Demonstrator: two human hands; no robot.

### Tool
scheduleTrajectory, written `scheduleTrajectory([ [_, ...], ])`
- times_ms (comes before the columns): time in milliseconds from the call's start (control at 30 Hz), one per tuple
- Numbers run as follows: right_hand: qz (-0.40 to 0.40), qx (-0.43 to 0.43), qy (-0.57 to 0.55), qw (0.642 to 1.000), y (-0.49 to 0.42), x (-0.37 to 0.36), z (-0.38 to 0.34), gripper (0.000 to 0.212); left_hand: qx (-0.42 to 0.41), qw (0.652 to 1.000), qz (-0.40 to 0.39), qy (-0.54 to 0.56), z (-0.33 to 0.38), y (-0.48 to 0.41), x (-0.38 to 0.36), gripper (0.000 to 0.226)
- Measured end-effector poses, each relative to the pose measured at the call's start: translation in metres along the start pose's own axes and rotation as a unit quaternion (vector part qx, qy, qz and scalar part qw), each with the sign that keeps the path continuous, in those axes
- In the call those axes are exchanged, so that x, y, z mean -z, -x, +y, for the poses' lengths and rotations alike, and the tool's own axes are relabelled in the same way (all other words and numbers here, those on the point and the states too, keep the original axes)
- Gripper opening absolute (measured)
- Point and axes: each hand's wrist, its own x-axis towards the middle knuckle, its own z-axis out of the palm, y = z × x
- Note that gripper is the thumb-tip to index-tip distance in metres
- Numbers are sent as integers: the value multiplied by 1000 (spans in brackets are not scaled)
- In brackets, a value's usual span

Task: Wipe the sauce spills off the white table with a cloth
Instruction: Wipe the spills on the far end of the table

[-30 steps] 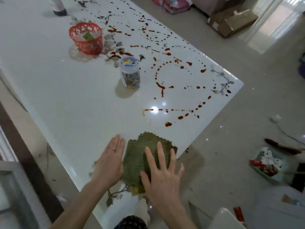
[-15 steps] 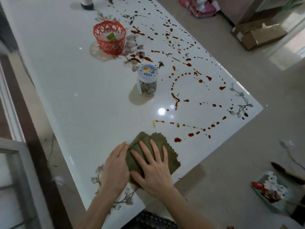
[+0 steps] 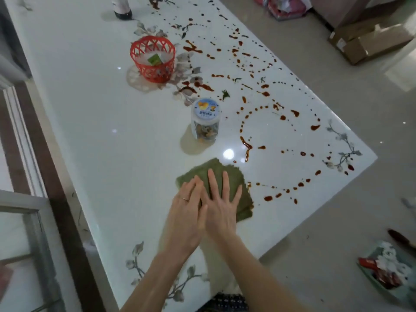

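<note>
A green cloth [image 3: 225,168] lies flat on the white table [image 3: 101,131]. My left hand [image 3: 185,210] and my right hand [image 3: 221,204] press on it side by side with straight fingers, the left thumb side overlapping the right hand. Red-brown sauce spills [image 3: 246,145] run in dotted arcs and blobs over the table's right half. The nearest drops [image 3: 267,198] lie just right of the cloth, whose right edge touches one smear.
A clear jar with a printed lid [image 3: 205,119] stands just beyond the cloth. A red plastic basket [image 3: 153,59] stands farther back, a bottle base [image 3: 122,12] at the far end. The table's right edge drops to a floor with a cardboard box [image 3: 369,41] and a litter tray [image 3: 389,269].
Both hands have pushed the cloth away from the near table edge toward the jar and the spills. The left hand moved from the bare table beside the cloth onto it.
</note>
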Motion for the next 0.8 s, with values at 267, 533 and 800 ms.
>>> scheduleTrajectory([
  [267, 35, -20, 10, 999, -33, 5, 20, 65, -35, 991, -65, -107, 15, -53, -22, 58],
  [533, 37, 46, 38, 998, 3, -1, 53, 69, -1, 995, -93, -33, 37, -20, -25, 56],
  [800, 47, 42, 6, 998, 24, 7, 77, 57, 86, 992, -2, -92, 11, -37, -21, 54],
])
